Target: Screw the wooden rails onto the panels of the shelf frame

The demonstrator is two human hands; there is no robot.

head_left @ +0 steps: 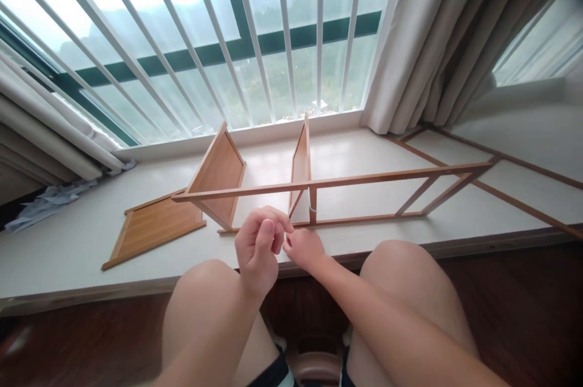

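Observation:
My left hand [259, 247] is closed, its thumb up and fingers curled. It meets my right hand [306, 248], also closed, with the fingertips close together. Whatever the fingers may hold is too small or hidden to make out. Just beyond them a wooden ladder-like frame [364, 180] stands on its long side on the white ledge. Two wooden panels, a left one [218, 168] and a middle one [299, 159], stand upright against it. A thin bent silver metal piece [312, 200] shows at the frame's middle crossbar, above my right hand.
A loose wooden panel [157, 226] lies flat at the left of the ledge [73, 253]. Another wooden frame [514, 192] lies at the right. A barred window [255, 41] is behind, with curtains [423, 41] at both sides. Crumpled pale sheets [50, 202] lie far left.

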